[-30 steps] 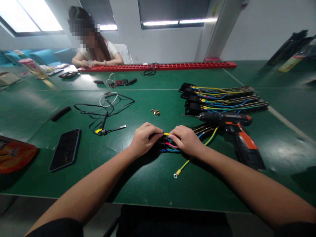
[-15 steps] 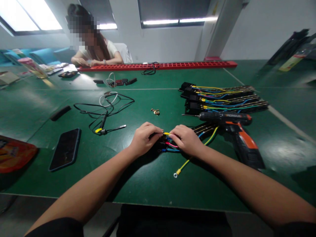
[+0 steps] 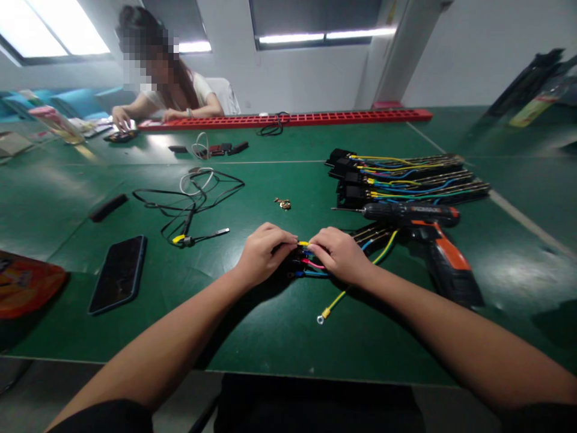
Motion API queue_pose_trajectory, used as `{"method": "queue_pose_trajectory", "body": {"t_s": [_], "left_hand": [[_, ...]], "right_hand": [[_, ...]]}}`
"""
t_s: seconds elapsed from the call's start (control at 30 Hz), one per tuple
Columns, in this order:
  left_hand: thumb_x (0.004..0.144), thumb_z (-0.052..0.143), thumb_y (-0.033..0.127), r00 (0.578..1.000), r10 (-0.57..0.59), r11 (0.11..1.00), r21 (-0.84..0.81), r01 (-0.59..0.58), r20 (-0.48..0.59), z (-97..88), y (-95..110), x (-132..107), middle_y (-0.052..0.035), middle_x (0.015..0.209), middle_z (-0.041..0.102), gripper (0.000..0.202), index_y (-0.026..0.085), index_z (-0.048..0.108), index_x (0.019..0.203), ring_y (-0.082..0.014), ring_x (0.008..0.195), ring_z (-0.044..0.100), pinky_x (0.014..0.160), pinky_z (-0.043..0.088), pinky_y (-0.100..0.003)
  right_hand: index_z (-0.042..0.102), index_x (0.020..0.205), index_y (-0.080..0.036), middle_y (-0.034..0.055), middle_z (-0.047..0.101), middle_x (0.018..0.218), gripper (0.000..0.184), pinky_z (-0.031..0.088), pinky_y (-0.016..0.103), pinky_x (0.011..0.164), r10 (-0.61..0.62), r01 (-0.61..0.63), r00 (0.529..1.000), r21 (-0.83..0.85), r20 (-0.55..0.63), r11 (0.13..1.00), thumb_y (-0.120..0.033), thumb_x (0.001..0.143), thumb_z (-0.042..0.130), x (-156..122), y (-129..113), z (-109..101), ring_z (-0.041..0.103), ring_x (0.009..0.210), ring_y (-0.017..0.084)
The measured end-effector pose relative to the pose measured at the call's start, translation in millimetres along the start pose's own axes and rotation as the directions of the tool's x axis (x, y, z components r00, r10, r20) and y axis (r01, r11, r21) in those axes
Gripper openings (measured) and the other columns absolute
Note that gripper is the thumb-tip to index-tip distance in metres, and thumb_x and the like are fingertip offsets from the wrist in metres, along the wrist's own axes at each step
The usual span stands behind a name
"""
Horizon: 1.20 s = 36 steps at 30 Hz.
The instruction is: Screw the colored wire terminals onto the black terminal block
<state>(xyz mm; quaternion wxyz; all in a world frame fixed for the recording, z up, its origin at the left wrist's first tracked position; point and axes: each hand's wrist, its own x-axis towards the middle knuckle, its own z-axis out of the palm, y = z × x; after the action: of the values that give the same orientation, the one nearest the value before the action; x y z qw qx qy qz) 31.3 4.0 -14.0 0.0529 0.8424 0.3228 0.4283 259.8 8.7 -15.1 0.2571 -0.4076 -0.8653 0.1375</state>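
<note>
My left hand (image 3: 265, 255) is closed in a pinch at the left end of a short yellow wire terminal (image 3: 303, 243). Facing it, my right hand (image 3: 341, 255) pinches the wire just behind that yellow piece. Below the fingertips show a pink-red wire (image 3: 312, 263) and a blue wire (image 3: 315, 273), the blue one ending in a ring terminal. A green-yellow wire (image 3: 338, 299) runs out from under my right hand to a ring terminal (image 3: 320, 319) lying on the table. My fingers hide most of the dark part these wires lie against.
A cordless drill (image 3: 444, 240) lies right of my hands. Behind it are several wired black strips (image 3: 406, 180). Small brass screws (image 3: 283, 204) lie ahead. To the left are a cable (image 3: 193, 207), a phone (image 3: 118, 273) and an orange packet (image 3: 29, 282). A co-worker (image 3: 180, 90) sits opposite.
My two hands hold almost the same pinch in the same place. Across the table, the co-worker's one hand has moved left, to the dark items there.
</note>
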Motion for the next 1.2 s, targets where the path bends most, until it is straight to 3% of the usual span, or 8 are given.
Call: {"method": "queue_pose_trajectory", "body": {"t_s": [1.2], "left_hand": [[0.093, 0.065, 0.023, 0.996, -0.072, 0.997, -0.024, 0.074, 0.056, -3.0, 4.8, 3.7, -0.002, 0.081, 0.074, 0.007, 0.02, 0.071, 0.091, -0.0178, 0.082, 0.06, 0.079, 0.05, -0.033]], "right_hand": [[0.07, 0.09, -0.015, 0.0063, 0.068, 0.088, 0.024, 0.039, 0.028, 0.08, -0.034, 0.034, 0.999, 0.026, -0.007, 0.999, -0.028, 0.098, 0.052, -0.8, -0.2, -2.5, 0.054, 0.084, 0.014]]}}
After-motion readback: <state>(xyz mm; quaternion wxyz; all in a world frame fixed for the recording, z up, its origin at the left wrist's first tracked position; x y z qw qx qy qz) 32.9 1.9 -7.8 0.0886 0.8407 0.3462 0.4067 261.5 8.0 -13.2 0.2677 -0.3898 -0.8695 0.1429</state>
